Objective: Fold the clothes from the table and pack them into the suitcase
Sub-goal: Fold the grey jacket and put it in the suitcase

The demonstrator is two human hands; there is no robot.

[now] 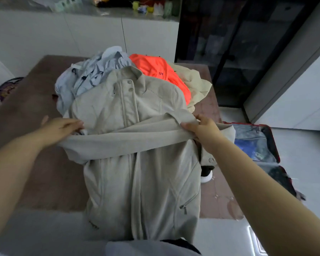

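Pinching sleeve (129, 137) in right hand (201, 130), pressing flat left hand (63, 126) on jacket (142, 191), atop brown table (35, 108); suitcase (272, 145) lying open right of table, white cabinets (100, 34) behind.

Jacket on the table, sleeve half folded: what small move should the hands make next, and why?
Probably release the sleeve with the right hand and smooth it flat. It already lies across the chest of the jacket, reaching the left hand at the far edge, but it bunches where the right hand pinches it. The body fold would likely come after.
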